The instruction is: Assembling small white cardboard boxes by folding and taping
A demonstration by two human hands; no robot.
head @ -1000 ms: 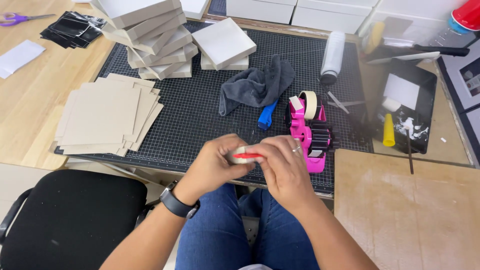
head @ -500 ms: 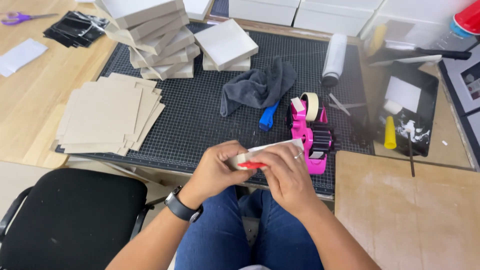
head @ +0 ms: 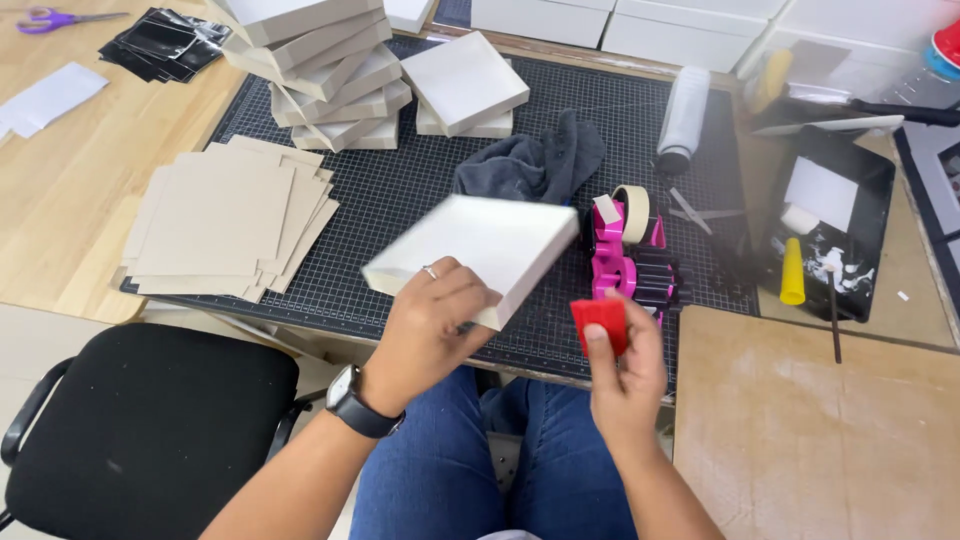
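While left fingers point(head: 455, 300) grip white panel point(head: 480, 250) edge, right fingers point(head: 600, 345) pinch red scraper point(head: 600, 322), lap clear.

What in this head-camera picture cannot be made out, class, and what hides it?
- White box: motion blur; underside turned away; left hand covers near corner.
- Red scraper: right hand and thumb cover its lower part.
- Red item: cut by the picture's right edge.
- Stacked white boxes: top cut by upper edge.
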